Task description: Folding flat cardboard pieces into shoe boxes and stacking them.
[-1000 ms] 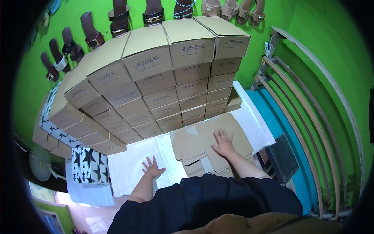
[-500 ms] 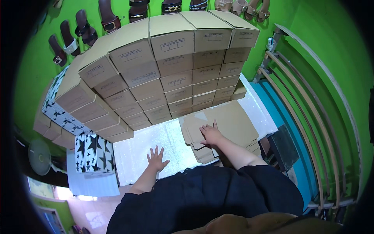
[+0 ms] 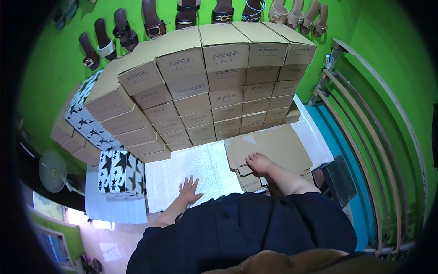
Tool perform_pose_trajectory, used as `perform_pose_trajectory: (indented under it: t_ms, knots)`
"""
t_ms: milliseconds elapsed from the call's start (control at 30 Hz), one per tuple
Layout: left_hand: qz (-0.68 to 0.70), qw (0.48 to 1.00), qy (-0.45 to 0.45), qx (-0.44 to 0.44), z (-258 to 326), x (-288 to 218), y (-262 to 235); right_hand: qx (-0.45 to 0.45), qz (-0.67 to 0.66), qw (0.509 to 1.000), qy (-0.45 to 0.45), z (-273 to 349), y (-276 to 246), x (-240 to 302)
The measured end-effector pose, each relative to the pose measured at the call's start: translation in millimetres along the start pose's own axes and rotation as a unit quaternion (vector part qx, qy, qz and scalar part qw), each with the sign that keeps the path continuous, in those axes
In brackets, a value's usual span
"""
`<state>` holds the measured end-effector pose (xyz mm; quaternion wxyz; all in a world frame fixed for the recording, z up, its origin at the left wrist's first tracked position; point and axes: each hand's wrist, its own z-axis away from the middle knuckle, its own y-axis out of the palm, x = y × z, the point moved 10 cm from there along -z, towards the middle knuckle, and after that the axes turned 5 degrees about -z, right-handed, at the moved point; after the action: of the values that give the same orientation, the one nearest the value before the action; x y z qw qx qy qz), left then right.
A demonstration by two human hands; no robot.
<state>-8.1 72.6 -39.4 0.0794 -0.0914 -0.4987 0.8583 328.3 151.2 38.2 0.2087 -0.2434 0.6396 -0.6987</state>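
Note:
A stack of flattened cardboard boxes (image 3: 287,146) lies on the white-covered table (image 3: 166,180) in front of me, toward the right. My right hand (image 3: 258,163) is on its left part, fingers drawn together and bent down at the notched edge of the top flattened cardboard box. Their tips are partly hidden. To the left, my left hand (image 3: 189,193) is open, fingers spread, over the white covering. It holds nothing.
Assembled brown boxes (image 3: 226,75) stand in a tall wall along the back. A star-patterned box (image 3: 122,173) is at the left end, near a fan (image 3: 52,171). Sandals (image 3: 187,13) line the green wall. A wooden rack (image 3: 360,137) stands at right.
My right hand's fingers have gone from spread to drawn together and bent on the cardboard. My left hand stays open. The whole view has shifted, with the scene now farther right and slightly lower.

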Motion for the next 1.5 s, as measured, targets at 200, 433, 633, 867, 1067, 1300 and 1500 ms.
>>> perform_pose_trajectory:
  t_ms: [200, 433, 633, 867, 1067, 1300, 1500]
  knots:
    - [0.008, 1.000, 0.017, -0.014, 0, 5, -5, -0.032, -0.046, 0.998, 0.005, -4, 0, -5]
    - [0.054, 0.998, 0.036, 0.019, -10, 12, 0, -0.022, -0.037, 0.999, 0.008, -5, -6, -5]
    - [0.046, 0.998, 0.031, 0.034, -17, 21, 12, -0.035, -0.010, 0.998, -0.053, 3, -11, 7]
    - [0.043, 0.998, 0.028, 0.033, -13, 16, 11, 0.004, 0.039, 0.999, -0.035, 1, 0, 5]
    - [0.057, 0.998, 0.010, 0.025, -9, 18, 14, -0.014, 0.025, 0.999, -0.032, 3, -8, 6]
    - [0.076, 0.997, 0.006, 0.010, 1, 19, 20, -0.067, 0.038, 0.997, -0.014, 9, -14, 8]
    - [0.140, 0.987, 0.007, -0.073, -5, 39, 23, -0.179, 0.004, 0.982, -0.065, 22, -83, 56]
